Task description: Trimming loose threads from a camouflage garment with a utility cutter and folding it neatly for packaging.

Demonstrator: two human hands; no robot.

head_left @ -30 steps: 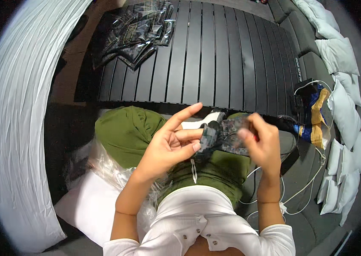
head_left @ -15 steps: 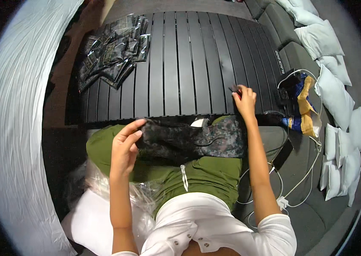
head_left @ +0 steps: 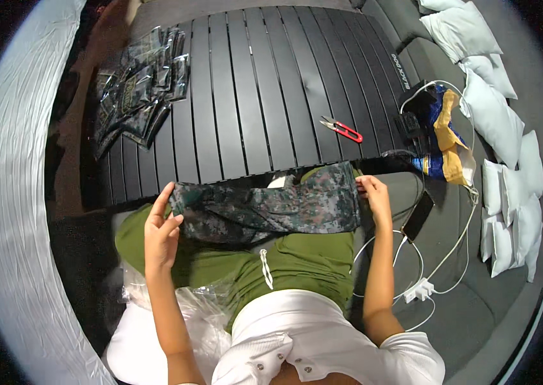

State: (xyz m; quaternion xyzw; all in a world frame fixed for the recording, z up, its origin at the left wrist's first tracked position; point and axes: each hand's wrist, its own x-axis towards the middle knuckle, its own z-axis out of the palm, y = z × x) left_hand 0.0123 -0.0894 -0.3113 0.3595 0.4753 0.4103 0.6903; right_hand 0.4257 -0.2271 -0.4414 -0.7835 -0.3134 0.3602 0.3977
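A long piece of dark camouflage cloth, shaped like a sleeve, stretches across the green trousers on my lap. My left hand pinches its left end between thumb and fingers. At the cloth's right end, the fingers of my right hand are closed at the edge. On the black slatted table, forward of my right hand, lie red-handled thread snips with their blades pointing left.
Several clear-wrapped dark packets are heaped on the left of the slatted table. On the right are a blue and yellow bag, a phone, a white plug block with cables, and pale cushions. Clear plastic lies beside my left forearm.
My right hand has let go of the snips on the table and come back to the cloth's right end. The cloth is now spread flatter, with my left hand still at its left end.
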